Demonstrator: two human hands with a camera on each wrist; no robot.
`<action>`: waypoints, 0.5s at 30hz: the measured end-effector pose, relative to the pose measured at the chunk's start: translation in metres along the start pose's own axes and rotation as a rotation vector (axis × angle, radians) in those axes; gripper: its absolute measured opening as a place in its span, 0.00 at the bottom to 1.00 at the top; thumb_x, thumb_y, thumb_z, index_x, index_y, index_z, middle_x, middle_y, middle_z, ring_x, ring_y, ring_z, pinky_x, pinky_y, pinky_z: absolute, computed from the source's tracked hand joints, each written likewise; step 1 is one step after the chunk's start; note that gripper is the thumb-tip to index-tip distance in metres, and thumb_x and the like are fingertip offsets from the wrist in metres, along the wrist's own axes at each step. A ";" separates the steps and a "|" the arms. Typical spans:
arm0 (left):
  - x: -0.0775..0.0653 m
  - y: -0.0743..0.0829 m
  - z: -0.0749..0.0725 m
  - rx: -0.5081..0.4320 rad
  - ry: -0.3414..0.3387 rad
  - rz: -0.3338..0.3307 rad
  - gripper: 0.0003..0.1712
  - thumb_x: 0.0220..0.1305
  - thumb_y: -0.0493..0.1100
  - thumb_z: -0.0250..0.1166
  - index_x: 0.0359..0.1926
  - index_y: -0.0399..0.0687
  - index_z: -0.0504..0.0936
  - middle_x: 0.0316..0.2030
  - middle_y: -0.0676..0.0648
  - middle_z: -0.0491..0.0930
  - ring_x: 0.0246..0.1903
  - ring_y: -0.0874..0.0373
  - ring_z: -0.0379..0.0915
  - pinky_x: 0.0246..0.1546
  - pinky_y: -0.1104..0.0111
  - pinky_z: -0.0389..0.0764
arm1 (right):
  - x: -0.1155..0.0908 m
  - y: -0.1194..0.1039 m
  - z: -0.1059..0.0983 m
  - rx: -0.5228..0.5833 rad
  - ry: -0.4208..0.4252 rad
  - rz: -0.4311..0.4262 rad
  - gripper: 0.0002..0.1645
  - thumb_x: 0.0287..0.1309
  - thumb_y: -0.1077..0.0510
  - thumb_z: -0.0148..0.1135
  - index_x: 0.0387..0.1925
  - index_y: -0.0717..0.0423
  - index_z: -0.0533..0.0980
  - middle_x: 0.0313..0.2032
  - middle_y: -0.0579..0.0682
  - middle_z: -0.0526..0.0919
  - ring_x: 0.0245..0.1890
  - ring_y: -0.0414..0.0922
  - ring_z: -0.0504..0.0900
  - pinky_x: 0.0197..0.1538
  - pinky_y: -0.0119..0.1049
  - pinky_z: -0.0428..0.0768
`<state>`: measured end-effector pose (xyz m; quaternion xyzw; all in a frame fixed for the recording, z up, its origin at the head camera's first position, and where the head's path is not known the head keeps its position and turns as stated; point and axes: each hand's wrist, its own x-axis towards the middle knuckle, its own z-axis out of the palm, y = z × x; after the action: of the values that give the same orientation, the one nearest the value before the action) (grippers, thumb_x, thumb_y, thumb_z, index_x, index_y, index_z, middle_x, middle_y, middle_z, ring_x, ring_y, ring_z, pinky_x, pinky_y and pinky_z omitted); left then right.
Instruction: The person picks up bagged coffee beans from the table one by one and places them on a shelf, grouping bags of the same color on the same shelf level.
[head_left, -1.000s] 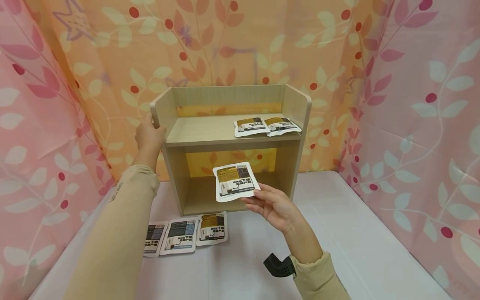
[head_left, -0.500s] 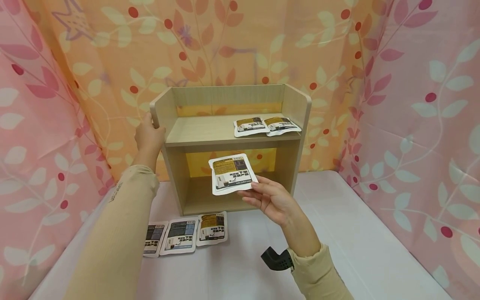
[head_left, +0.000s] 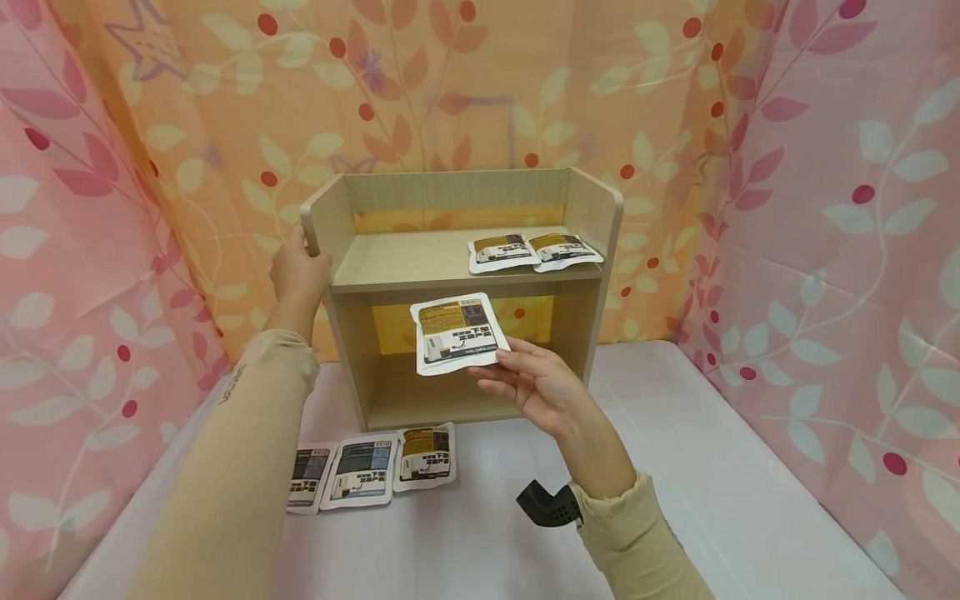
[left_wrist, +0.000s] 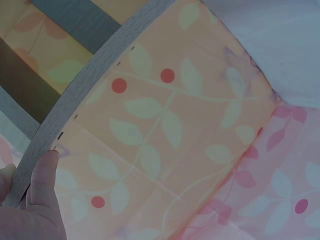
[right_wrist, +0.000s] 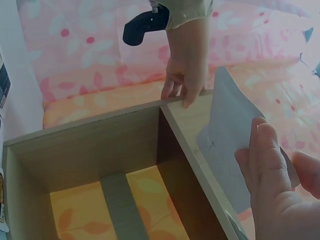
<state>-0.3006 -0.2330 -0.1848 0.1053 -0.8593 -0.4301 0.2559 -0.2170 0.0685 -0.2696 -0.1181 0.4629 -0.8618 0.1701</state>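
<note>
My left hand (head_left: 298,271) grips the left side panel of a small wooden shelf (head_left: 465,287); the left wrist view has its fingers and thumb on either side of that panel's edge. Between thumb and fingers, my right hand (head_left: 540,383) pinches a white packet with a gold-and-black label (head_left: 457,333) by its lower right corner. The packet hangs in front of the shelf's lower opening, tilted, label up. Its plain white back (right_wrist: 232,135) faces the right wrist camera. Two similar gold packets (head_left: 501,252) lie side by side on the upper board's right end.
In front of the shelf, a gold-labelled packet (head_left: 425,457) and two blue-labelled packets (head_left: 360,471) lie in a row on the white table (head_left: 720,475). The left sleeve partly covers the leftmost one. Leaf-patterned cloth (head_left: 450,83) surrounds the table at the back and sides.
My right hand has raised the held packet and carried it slightly left, toward the upper board's height. My left hand keeps its place on the side panel.
</note>
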 end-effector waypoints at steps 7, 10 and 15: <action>-0.002 0.001 0.000 -0.006 -0.001 -0.008 0.27 0.68 0.37 0.52 0.67 0.44 0.65 0.62 0.35 0.71 0.63 0.36 0.62 0.65 0.46 0.55 | 0.002 -0.004 0.005 0.009 -0.011 -0.010 0.27 0.70 0.70 0.42 0.68 0.74 0.55 0.40 0.55 0.83 0.34 0.47 0.86 0.38 0.34 0.83; -0.003 0.002 0.000 -0.003 0.000 -0.005 0.27 0.68 0.36 0.51 0.68 0.44 0.65 0.62 0.35 0.71 0.63 0.36 0.62 0.64 0.46 0.56 | 0.003 -0.005 0.007 0.017 -0.004 -0.005 0.27 0.70 0.70 0.43 0.68 0.74 0.56 0.40 0.55 0.83 0.34 0.48 0.86 0.38 0.34 0.83; -0.004 0.002 0.000 0.008 0.002 0.002 0.27 0.68 0.37 0.52 0.67 0.43 0.64 0.62 0.34 0.71 0.63 0.35 0.62 0.63 0.46 0.59 | 0.006 -0.008 0.009 0.044 -0.008 0.011 0.27 0.71 0.69 0.43 0.68 0.72 0.56 0.40 0.55 0.83 0.35 0.48 0.86 0.39 0.34 0.83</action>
<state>-0.2971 -0.2306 -0.1842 0.1061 -0.8609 -0.4262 0.2568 -0.2206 0.0630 -0.2579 -0.1155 0.4436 -0.8705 0.1792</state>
